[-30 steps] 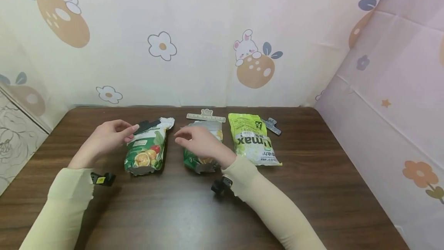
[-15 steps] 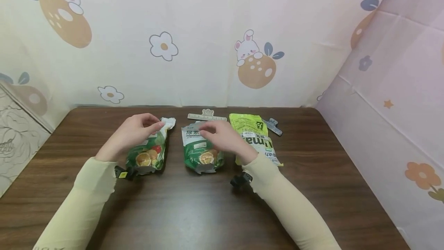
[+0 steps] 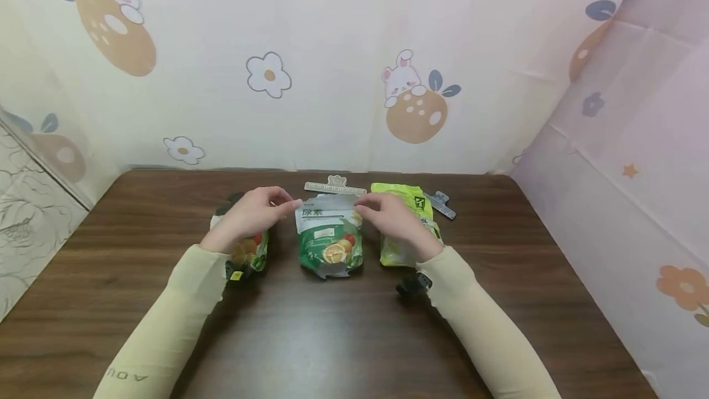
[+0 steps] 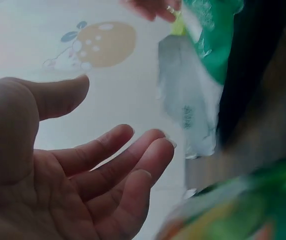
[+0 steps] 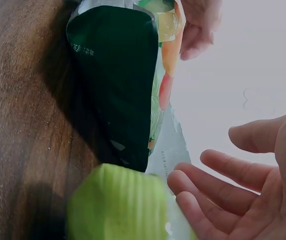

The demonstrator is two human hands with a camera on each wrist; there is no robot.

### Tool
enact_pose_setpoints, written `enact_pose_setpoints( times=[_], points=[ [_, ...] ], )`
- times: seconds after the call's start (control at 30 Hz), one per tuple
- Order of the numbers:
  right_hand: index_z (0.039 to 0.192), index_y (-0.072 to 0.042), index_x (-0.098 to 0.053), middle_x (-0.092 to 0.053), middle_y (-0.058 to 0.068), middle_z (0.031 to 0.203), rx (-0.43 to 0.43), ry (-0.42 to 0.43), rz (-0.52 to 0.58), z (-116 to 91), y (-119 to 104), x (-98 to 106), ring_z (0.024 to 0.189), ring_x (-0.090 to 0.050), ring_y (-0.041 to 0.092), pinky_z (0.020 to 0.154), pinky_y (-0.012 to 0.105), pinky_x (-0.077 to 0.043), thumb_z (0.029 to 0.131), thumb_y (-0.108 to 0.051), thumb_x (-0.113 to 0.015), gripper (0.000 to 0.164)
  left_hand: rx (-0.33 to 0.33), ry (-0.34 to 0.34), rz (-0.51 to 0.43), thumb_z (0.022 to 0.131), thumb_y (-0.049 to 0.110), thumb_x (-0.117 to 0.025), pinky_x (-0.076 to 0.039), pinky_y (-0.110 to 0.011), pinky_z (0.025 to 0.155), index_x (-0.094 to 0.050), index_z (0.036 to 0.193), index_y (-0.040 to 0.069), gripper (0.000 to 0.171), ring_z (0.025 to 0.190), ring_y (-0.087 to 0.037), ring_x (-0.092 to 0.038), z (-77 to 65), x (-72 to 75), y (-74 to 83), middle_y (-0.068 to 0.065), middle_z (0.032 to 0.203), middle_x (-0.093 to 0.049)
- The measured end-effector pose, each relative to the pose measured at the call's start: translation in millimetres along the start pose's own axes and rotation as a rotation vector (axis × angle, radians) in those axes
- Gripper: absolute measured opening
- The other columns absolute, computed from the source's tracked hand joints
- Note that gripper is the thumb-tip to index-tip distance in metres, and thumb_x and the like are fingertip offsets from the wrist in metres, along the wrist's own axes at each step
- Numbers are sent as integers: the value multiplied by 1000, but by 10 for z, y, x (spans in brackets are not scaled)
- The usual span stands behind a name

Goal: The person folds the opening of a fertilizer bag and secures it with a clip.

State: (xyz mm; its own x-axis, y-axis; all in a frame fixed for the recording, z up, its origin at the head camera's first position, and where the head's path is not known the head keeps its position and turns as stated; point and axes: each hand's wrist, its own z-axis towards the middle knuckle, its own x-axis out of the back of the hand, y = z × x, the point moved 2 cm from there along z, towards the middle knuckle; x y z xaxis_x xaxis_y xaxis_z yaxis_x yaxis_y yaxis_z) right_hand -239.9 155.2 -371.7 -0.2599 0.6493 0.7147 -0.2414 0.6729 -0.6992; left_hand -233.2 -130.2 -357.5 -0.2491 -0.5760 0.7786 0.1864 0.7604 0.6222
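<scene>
In the head view, a green-and-white pouch (image 3: 330, 240) with fruit pictures lies at the middle, its silvery top edge toward the back. My left hand (image 3: 256, 214) hovers by its upper left corner, over a similar left pouch (image 3: 257, 254) that it partly covers. In the left wrist view the left hand (image 4: 98, 175) has relaxed fingers and holds nothing. At the middle pouch's upper right corner is my right hand (image 3: 397, 220), overlapping a yellow-green Umax bag (image 3: 401, 193). Its fingers look loosely bent and empty in the right wrist view, near the pouch's top.
A pale ruler-like sealing clip (image 3: 335, 187) lies behind the middle pouch. To the right of the yellow-green bag is a grey-blue clip (image 3: 441, 203), and a black clip (image 3: 228, 203) sits at the left pouch's top. A patterned cloth (image 3: 332, 109) hangs behind the wooden table (image 3: 299, 337).
Both hands have moved right: the left from the left pouch's black clip to the middle pouch's left corner, the right from over the middle pouch to its right corner. The pouches stay put.
</scene>
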Motion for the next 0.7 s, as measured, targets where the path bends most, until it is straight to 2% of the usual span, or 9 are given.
enact_pose_setpoints(
  times=[0.23,0.4,0.57,0.7],
  points=[
    [124,-11,-69,-66,5,125,-22,-8,-32,14,38,-10,120,-56,26,101,49,-42,101,-30,-59,32,18,-42,-12,98,50,-57,-49,-47,88,-66,115,10,44,103,-27,-60,42,-157,-39,-8,113,-66],
    [123,-9,-69,-68,5,119,-5,-4,-42,18,58,-11,107,-61,23,95,46,-46,101,-28,-59,31,50,-39,-15,98,47,-58,-49,-43,80,-66,112,10,41,93,-25,-60,45,-158,-77,-8,104,-67],
    [121,-10,-70,-69,3,113,-13,-23,-120,12,71,-27,97,-61,21,90,46,-47,100,-29,-60,30,44,-67,-12,99,45,-58,-48,-40,72,-67,110,10,38,82,-22,-60,64,-186,-105,-8,92,-68],
    [122,-9,-69,-68,7,118,-10,-40,-178,8,74,-51,103,-61,24,94,48,-47,100,-28,-60,30,20,-62,8,99,44,-59,-48,-40,73,-68,108,11,36,79,-20,-60,84,-229,-105,-5,87,-68]
  ],
)
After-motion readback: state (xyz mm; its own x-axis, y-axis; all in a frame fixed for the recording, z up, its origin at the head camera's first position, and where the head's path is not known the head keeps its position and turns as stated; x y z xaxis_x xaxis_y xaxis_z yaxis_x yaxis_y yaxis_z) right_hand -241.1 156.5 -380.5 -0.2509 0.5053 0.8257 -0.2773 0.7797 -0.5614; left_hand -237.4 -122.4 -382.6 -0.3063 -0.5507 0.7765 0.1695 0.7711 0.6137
